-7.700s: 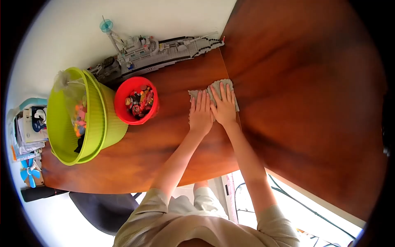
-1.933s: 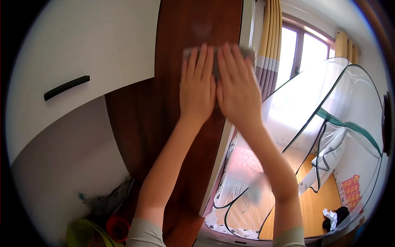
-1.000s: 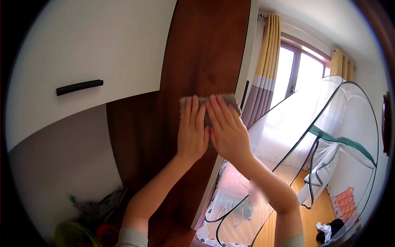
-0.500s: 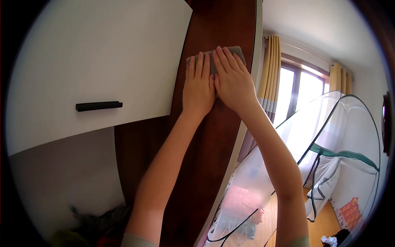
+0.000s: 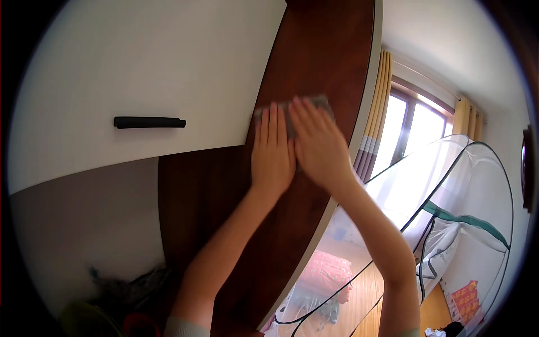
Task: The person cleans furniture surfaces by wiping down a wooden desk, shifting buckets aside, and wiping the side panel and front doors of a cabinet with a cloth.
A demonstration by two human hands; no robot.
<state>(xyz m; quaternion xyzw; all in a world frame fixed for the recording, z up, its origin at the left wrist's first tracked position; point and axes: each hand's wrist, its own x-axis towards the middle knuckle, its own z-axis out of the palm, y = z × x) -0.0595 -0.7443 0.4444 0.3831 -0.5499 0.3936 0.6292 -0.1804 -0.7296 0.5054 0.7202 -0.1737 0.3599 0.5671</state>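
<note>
A grey-brown cleaning cloth point(image 5: 321, 103) is pressed against the dark reddish-brown wooden side panel point(image 5: 314, 50) of a tall cabinet. My left hand point(image 5: 273, 151) lies flat over the cloth's left part, fingers stretched upward. Beside it, my right hand point(image 5: 320, 140) is flat on the right part, its fingers slanting up to the left and slightly blurred. The two hands touch or nearly touch along their inner edges. Most of the cloth is hidden beneath them; its upper edge and right corner show.
Left of the panel is a white cabinet door point(image 5: 151, 67) with a black handle point(image 5: 149, 122). Dark items point(image 5: 129, 286) sit in the lower left. On the right are a mosquito-net tent point(image 5: 471, 185), yellow curtains point(image 5: 383, 84), a window point(image 5: 415, 118) and a pink folded bundle point(image 5: 325, 275).
Both hands and the cloth have slid down the panel together. The view has also shifted a little, with the door handle now higher and farther right.
</note>
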